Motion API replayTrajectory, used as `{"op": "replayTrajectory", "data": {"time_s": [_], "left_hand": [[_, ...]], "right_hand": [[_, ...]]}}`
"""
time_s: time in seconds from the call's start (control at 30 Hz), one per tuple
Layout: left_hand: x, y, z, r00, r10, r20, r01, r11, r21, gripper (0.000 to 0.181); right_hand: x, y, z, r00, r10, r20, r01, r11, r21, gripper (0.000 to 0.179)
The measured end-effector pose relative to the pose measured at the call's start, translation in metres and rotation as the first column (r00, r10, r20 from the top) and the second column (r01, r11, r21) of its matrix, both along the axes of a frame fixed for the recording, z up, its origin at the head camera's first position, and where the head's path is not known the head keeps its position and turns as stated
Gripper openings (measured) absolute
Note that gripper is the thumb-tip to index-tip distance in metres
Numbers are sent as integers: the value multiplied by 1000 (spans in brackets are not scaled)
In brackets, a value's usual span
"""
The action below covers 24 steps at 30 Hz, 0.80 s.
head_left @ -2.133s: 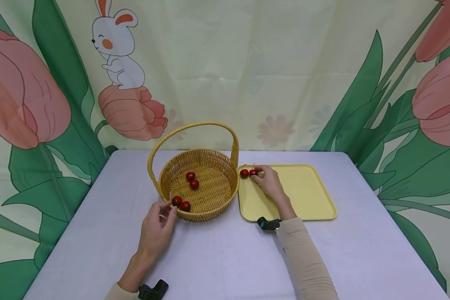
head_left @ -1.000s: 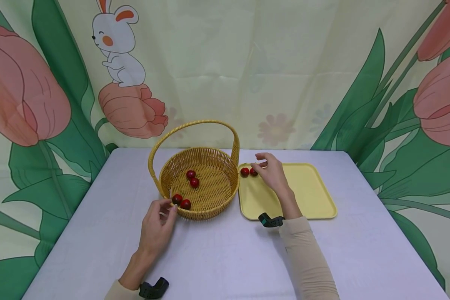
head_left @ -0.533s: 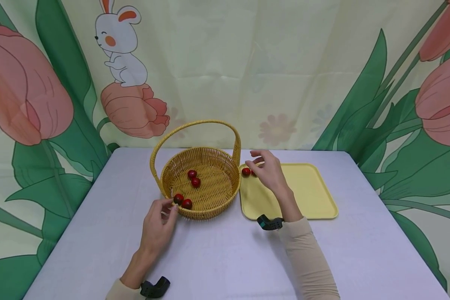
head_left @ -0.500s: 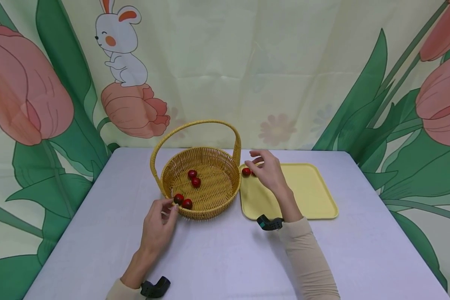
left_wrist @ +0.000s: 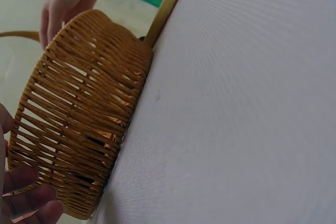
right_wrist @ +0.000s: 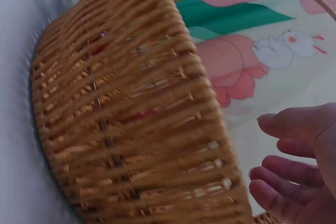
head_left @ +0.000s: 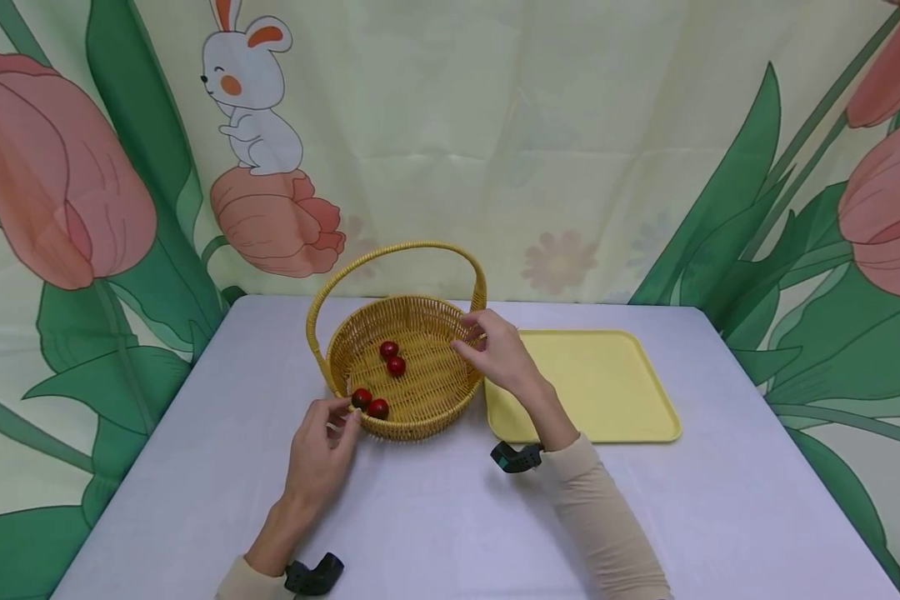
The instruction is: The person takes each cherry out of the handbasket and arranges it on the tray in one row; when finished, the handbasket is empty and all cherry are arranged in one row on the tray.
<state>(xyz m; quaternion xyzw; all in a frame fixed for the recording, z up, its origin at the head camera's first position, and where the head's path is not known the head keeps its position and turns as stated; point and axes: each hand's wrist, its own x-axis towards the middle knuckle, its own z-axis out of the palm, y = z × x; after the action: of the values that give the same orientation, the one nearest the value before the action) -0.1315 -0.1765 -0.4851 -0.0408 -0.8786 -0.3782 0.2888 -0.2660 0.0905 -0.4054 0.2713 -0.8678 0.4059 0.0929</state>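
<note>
**On a white desk [head_left: 420,517], red cherries [head_left: 396,367] sit in a round basket [head_left: 412,312]**

Seen from above, in the head view, four cherries are in the basket. Two touch each other near the middle, and two are by the front left rim. The left hand [head_left: 318,454] is right next to that front pair. Its grip pinches the basket's rim between the thumb and first finger. The right hand [head_left: 498,350] is up over the right side of the basket. Its grip is spread, with air between the thumb and the fingers. A yellow tray [head_left: 585,383] lies on the right, and the right hand covers its far left corner.

Down low, the left wrist view shows what the head view hides: the outside of the woven wall, with more fingers of the left hand bent beside it.

The right wrist view looks at the other side of the basket. Small bits of red peek through the gaps in the weave. The right hand's thumb and fingers are apart, near the rim; I cannot tell if they touch it. Behind them, a white rabbit [right_wrist: 275,53] is drawn on the cloth [head_left: 607,167].
</note>
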Motion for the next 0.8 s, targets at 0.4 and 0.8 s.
{"op": "replayTrajectory", "data": {"time_s": [0.4, 0.8], "left_hand": [[0, 2, 0, 1000, 2, -2, -2, 1000, -1, 27], [-1, -1, -2, 1000, -8, 5, 8, 1000, 7, 26]], "right_hand": [[-1, -44, -11, 974, 182, 137, -200, 971, 134, 41], [1, -79, -16, 930, 296, 216, -345, 905, 248, 48]]}}
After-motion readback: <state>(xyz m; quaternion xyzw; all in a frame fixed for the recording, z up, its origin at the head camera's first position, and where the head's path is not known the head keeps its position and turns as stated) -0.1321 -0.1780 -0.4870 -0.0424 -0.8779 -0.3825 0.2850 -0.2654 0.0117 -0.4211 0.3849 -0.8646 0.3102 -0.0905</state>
